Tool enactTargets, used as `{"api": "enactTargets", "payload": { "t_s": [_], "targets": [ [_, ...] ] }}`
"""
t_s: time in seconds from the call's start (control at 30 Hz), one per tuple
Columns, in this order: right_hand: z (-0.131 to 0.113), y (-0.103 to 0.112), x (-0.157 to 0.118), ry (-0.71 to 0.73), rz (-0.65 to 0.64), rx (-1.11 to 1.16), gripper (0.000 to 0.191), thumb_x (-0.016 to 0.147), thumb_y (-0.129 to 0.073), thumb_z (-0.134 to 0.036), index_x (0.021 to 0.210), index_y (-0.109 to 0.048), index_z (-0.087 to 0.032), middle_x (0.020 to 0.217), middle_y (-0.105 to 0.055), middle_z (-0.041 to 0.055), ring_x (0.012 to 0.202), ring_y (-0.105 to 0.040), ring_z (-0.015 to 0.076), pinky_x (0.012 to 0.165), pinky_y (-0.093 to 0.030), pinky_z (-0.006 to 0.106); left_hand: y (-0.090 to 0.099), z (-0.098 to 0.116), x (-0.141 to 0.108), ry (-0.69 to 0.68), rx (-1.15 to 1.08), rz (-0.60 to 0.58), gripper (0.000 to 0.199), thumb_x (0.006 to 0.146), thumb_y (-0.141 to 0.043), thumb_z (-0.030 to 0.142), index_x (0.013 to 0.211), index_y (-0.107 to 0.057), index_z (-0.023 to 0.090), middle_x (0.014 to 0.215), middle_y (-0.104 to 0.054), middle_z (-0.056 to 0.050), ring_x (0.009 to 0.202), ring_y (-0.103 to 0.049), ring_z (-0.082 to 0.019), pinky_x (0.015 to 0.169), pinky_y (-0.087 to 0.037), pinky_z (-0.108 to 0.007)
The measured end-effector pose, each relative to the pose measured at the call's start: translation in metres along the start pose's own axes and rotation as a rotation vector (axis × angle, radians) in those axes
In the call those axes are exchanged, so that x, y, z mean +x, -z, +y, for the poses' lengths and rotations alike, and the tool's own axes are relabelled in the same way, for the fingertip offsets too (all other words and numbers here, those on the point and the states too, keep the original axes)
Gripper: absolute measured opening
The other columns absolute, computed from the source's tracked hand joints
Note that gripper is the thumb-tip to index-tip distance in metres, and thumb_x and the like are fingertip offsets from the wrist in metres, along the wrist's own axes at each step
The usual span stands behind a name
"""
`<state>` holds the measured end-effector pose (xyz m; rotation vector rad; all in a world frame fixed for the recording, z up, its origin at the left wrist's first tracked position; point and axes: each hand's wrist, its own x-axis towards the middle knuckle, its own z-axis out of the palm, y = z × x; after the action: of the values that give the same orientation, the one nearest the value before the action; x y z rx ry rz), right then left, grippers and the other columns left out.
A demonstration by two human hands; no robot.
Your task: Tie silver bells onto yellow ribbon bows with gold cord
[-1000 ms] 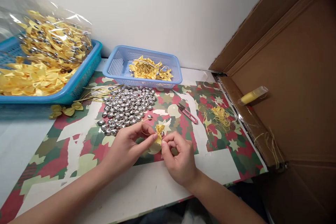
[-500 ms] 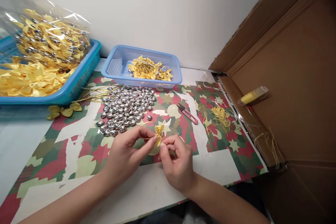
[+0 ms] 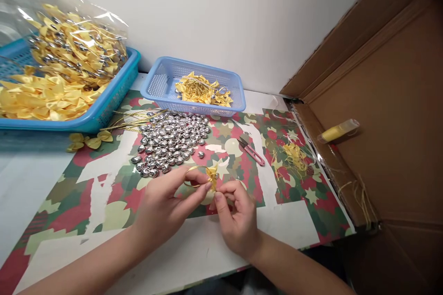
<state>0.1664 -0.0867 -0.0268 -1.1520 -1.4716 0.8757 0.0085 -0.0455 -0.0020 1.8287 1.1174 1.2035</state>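
My left hand (image 3: 169, 200) pinches a small yellow ribbon bow (image 3: 212, 176) between thumb and index finger. A loop of gold cord (image 3: 194, 167) runs from the bow round my left fingers, and a bit of silver shows at the bow's right side. My right hand (image 3: 238, 216) is closed at the lower end of the bow, thumb against fingertip; it seems to grip a ribbon tail. Beyond my hands lies a pile of silver beads (image 3: 169, 140), with one bead (image 3: 201, 154) apart from it.
A blue basket (image 3: 152, 97) with yellow bows stands against the wall. A larger blue basket (image 3: 100, 115) at left holds loose bows and a clear bag (image 3: 83, 41) of beaded ones. Pink thread snips (image 3: 254, 153) and thread scraps (image 3: 294, 156) lie right. A cardboard wall (image 3: 380, 78) bounds that side.
The view has shifted slightly, so most things sit a little further right. Both hands keep hold at the bow, which has turned slightly, and the cord loop shows rounder.
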Motion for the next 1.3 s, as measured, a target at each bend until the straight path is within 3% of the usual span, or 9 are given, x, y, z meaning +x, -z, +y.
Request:
{"api": "enactTargets", "payload": {
  "t_s": [0.2,0.37,0.83,1.3],
  "targets": [
    [-0.002,0.001,0.001,0.028,0.007,-0.001,0.008,0.091,-0.048,-0.014,0.087,-0.048,-0.021,0.059,-0.056,-0.0043,0.048,-0.053,0.0083,0.047,-0.043,0.017,-0.002,0.008,0.006,0.325,-0.323,-0.060,0.008,0.080,-0.068,0.021,0.073,-0.064,0.019,0.069,-0.063,0.003,0.062,-0.059,-0.009,0.056,-0.050,-0.016],
    [-0.005,0.002,0.003,0.051,0.019,-0.009,0.009,0.090,-0.048,-0.013,0.086,-0.049,-0.020,0.058,-0.055,-0.0050,0.046,-0.052,0.0069,0.046,-0.042,0.015,-0.001,0.008,0.008,0.448,-0.484,-0.105,0.011,0.079,-0.070,0.025,0.072,-0.064,0.019,0.067,-0.060,0.004,0.059,-0.056,-0.007,0.053,-0.048,-0.014],
    [-0.008,0.004,0.006,0.086,0.025,-0.040,0.010,0.086,-0.050,-0.010,0.084,-0.050,-0.020,0.056,-0.044,-0.0076,0.044,-0.042,0.0043,0.043,-0.037,0.013,0.000,0.008,0.009,0.459,-0.497,-0.116,0.011,0.078,-0.071,0.024,0.070,-0.065,0.019,0.067,-0.060,0.003,0.061,-0.055,-0.007,0.054,-0.048,-0.013],
    [-0.011,0.004,0.006,0.063,0.027,-0.054,0.007,0.087,-0.048,-0.015,0.082,-0.049,-0.020,0.054,-0.046,-0.0064,0.042,-0.042,0.0057,0.041,-0.037,0.015,0.000,0.009,0.010,0.510,-0.521,-0.094,0.012,0.076,-0.072,0.024,0.071,-0.063,0.018,0.067,-0.060,0.003,0.059,-0.055,-0.008,0.053,-0.047,-0.015]
  ]
}}
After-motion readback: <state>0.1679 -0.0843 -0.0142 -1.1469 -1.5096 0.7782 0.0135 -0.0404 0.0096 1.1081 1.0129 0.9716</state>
